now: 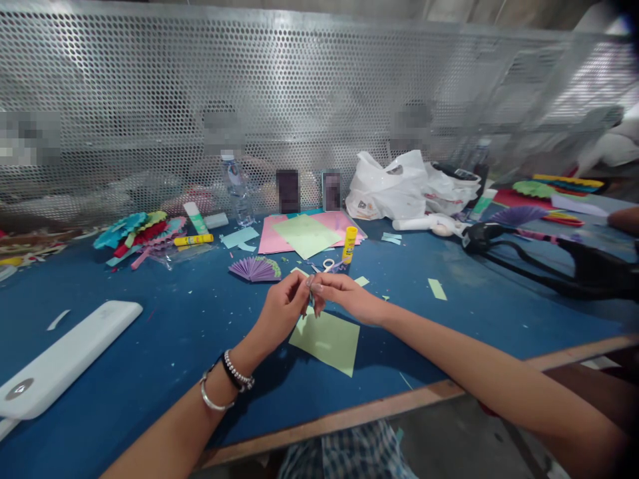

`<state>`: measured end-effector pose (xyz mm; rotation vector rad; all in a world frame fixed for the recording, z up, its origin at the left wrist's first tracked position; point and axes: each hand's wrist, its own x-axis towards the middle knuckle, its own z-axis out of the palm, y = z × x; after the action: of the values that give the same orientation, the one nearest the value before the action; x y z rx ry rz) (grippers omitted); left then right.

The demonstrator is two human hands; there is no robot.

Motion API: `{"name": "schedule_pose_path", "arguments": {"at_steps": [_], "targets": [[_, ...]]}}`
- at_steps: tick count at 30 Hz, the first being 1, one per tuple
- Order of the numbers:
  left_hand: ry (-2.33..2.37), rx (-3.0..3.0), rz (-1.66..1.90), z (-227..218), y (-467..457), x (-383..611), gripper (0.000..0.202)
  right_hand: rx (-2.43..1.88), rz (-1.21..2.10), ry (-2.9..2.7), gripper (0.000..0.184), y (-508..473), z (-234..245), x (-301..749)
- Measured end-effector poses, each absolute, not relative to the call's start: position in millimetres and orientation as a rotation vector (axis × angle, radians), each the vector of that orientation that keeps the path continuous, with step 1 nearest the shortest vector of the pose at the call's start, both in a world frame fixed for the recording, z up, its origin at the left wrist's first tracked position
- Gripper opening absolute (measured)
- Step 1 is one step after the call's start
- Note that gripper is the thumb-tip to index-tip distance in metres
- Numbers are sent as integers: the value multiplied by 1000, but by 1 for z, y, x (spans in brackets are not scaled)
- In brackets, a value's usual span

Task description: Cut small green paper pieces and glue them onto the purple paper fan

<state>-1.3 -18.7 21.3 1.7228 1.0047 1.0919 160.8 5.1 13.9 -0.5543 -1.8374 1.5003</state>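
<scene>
The left hand (283, 298) and the right hand (353, 298) are brought together over the middle of the tabletop (200, 339), and their fingertips are met in a narrow pinch. Between the fingertips of both hands a small piece (312, 300) is held; it is mostly covered by the fingers, so its exact shape cannot be told. Below the hands, a green sheet (328, 340) is laid flat on the tabletop, turned at an angle, with its upper corner just under the fingertips. Just beyond the hands, scissors (328, 265) with a white handle are seen, and near them a yellow glue stick (350, 246) is stood upright. A purple fan (253, 269) with a green part at its right end is placed to the left of the scissors. Farther back, pink paper (269, 238) is spread, and on it a second green sheet (306, 235) is laid. A green scrap (437, 289) is found to the right, well apart from the hands. At the far left, another yellow glue stick (194, 240) is placed on its side, near colourful paper fans (136, 231). A white bag (384, 189) is set at the back, before a mesh screen (299, 86).
</scene>
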Motion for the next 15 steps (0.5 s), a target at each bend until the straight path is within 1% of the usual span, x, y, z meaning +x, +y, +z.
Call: {"name": "schedule_pose_path", "arguments": {"at_steps": [5,10,14,15], "targets": [[961,1699,1076,25,-20,-2,30,-564,1526,-1814,34,8,11,162],[934,1682,1032,25,-19,-2,31,-569,1460,-1882,35,7,16,164],[836,1605,967,25,-18,-4,31,-550,1402,-1893,41,2,19,165],[815,1584,957,25,-18,-4,31,-533,1377,-1886,39,1,19,165]]}}
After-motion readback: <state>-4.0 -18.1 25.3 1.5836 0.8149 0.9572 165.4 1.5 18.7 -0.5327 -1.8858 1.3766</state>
